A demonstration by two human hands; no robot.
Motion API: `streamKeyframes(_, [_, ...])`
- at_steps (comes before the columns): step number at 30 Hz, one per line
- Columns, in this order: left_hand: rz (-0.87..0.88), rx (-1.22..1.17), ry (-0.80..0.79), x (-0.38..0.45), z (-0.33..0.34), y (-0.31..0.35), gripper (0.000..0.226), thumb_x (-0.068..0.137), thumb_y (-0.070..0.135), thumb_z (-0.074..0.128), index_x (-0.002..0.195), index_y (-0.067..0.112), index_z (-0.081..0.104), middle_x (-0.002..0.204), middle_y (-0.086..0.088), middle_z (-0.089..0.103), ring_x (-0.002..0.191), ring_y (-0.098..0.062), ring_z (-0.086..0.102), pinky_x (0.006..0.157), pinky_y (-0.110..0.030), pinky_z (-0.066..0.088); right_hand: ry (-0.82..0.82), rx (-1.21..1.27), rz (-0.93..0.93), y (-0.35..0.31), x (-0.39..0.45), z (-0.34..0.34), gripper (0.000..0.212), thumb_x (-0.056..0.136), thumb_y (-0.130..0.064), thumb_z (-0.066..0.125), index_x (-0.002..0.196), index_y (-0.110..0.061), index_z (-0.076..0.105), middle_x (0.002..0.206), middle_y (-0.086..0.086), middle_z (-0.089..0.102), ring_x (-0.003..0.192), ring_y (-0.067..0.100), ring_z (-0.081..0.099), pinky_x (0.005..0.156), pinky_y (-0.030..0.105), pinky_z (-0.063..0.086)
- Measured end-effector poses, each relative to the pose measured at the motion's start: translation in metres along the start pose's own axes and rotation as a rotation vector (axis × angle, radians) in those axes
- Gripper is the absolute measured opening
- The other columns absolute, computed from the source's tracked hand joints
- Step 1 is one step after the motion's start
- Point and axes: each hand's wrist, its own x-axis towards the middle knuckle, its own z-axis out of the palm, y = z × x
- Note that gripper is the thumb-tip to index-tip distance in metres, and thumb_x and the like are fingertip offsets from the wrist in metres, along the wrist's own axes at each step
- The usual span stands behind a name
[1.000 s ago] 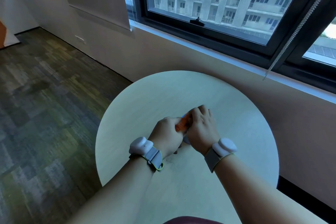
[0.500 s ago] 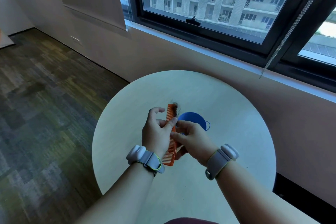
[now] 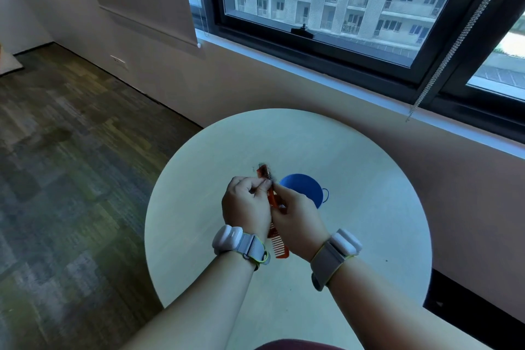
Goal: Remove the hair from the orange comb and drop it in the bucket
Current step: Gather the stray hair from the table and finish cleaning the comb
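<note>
Holding orange comb (image 3: 279, 250) beside bucket (image 3: 304, 187)

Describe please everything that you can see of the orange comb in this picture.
The orange comb looks like translucent plastic, long and flat, with a row of fine teeth visible at its near end. It is held above the round table, running from near the wrists away toward the blue bucket. The right hand grips its middle, and the left hand pinches at it near the far end, where a dark clump of hair is caught in the teeth. The middle is hidden by both hands.
</note>
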Motion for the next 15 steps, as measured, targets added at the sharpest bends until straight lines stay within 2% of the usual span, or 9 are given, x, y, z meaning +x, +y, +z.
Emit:
streamKeyframes(2, [-0.024, 0.007, -0.036, 0.002, 0.001, 0.001, 0.006, 0.085, 0.016, 0.074, 0.08, 0.014, 0.074, 0.086, -0.003, 0.067, 0.073, -0.015, 0.055, 0.061, -0.012, 0.032, 0.018, 0.121, 0.122, 0.001, 0.002, 0.001, 0.053, 0.093, -0.013, 0.054, 0.141, -0.034, 0.047, 0.085, -0.01, 0.071, 0.062, 0.009, 0.068, 0.053, 0.015, 0.049])
streamKeyframes(3, [-0.05, -0.004, -0.077, 0.004, 0.002, 0.001, 0.007, 0.088, 0.018, 0.071, 0.081, 0.016, 0.072, 0.086, -0.004, 0.068, 0.073, -0.018, 0.056, 0.064, -0.018, 0.034, 0.023, 0.155, 0.184, 0.002, 0.004, 0.001, 0.057, 0.094, -0.015, 0.054, 0.147, -0.031, 0.04, 0.084, -0.01, 0.069, 0.058, 0.006, 0.065, 0.053, 0.015, 0.048])
streamKeyframes(4, [-0.079, -0.035, -0.142, 0.004, 0.003, 0.002, 0.009, 0.089, 0.02, 0.07, 0.08, 0.02, 0.071, 0.085, -0.004, 0.068, 0.074, -0.021, 0.058, 0.066, -0.023, 0.037, 0.028, 0.15, 0.211, 0.004, 0.005, 0.001, 0.054, 0.094, -0.017, 0.054, 0.146, -0.03, 0.042, 0.079, -0.011, 0.068, 0.055, 0.003, 0.061, 0.056, 0.019, 0.046])
streamKeyframes(6, [-0.147, -0.182, -0.297, 0.003, 0.002, 0.009, 0.015, 0.09, 0.025, 0.067, 0.075, 0.026, 0.069, 0.078, 0.0, 0.067, 0.069, -0.021, 0.06, 0.063, -0.031, 0.046, 0.022, 0.135, 0.194, 0.012, 0.008, -0.001, 0.025, 0.096, -0.019, 0.054, 0.119, -0.028, 0.059, 0.061, -0.014, 0.063, 0.051, 0.0, 0.054, 0.06, 0.026, 0.041])
streamKeyframes(7, [-0.203, -0.289, -0.367, 0.001, 0.001, 0.014, 0.016, 0.09, 0.026, 0.064, 0.076, 0.025, 0.069, 0.072, 0.001, 0.064, 0.062, -0.017, 0.058, 0.057, -0.031, 0.047, 0.012, 0.143, 0.195, 0.012, 0.008, -0.003, 0.013, 0.098, -0.017, 0.052, 0.101, -0.027, 0.06, 0.055, -0.013, 0.061, 0.048, 0.0, 0.052, 0.058, 0.026, 0.039])
streamKeyframes(9, [-0.343, -0.489, -0.503, -0.002, -0.002, 0.023, 0.021, 0.097, 0.014, 0.056, 0.079, 0.018, 0.065, 0.06, 0.0, 0.056, 0.044, -0.006, 0.049, 0.042, -0.02, 0.04, -0.024, 0.121, 0.224, 0.012, 0.009, -0.008, 0.019, 0.1, -0.019, 0.05, 0.083, -0.024, 0.057, 0.054, -0.005, 0.061, 0.044, 0.002, 0.048, 0.052, 0.024, 0.037])
streamKeyframes(10, [-0.396, -0.548, -0.563, -0.002, -0.004, 0.025, 0.023, 0.1, 0.007, 0.052, 0.08, 0.013, 0.062, 0.057, 0.002, 0.056, 0.04, -0.002, 0.048, 0.038, -0.015, 0.038, -0.035, 0.069, 0.239, 0.014, 0.01, -0.011, 0.021, 0.101, -0.022, 0.05, 0.081, -0.022, 0.057, 0.057, -0.002, 0.06, 0.045, 0.004, 0.046, 0.05, 0.023, 0.035])
streamKeyframes(12, [-0.392, -0.556, -0.656, -0.002, -0.004, 0.02, 0.026, 0.101, 0.002, 0.047, 0.081, 0.012, 0.059, 0.054, 0.012, 0.06, 0.046, 0.006, 0.053, 0.042, -0.007, 0.037, -0.035, -0.058, 0.265, 0.019, 0.013, -0.014, 0.022, 0.101, -0.027, 0.051, 0.082, -0.018, 0.059, 0.062, 0.0, 0.054, 0.052, 0.01, 0.043, 0.052, 0.027, 0.033])
streamKeyframes(15, [-0.36, -0.558, -0.637, -0.001, -0.002, 0.015, 0.026, 0.1, -0.001, 0.046, 0.084, 0.014, 0.059, 0.068, 0.009, 0.062, 0.055, 0.01, 0.054, 0.05, -0.004, 0.039, -0.059, -0.161, 0.326, 0.025, 0.018, -0.014, 0.022, 0.102, -0.026, 0.048, 0.093, -0.014, 0.065, 0.075, 0.003, 0.061, 0.07, 0.022, 0.054, 0.064, 0.032, 0.041])
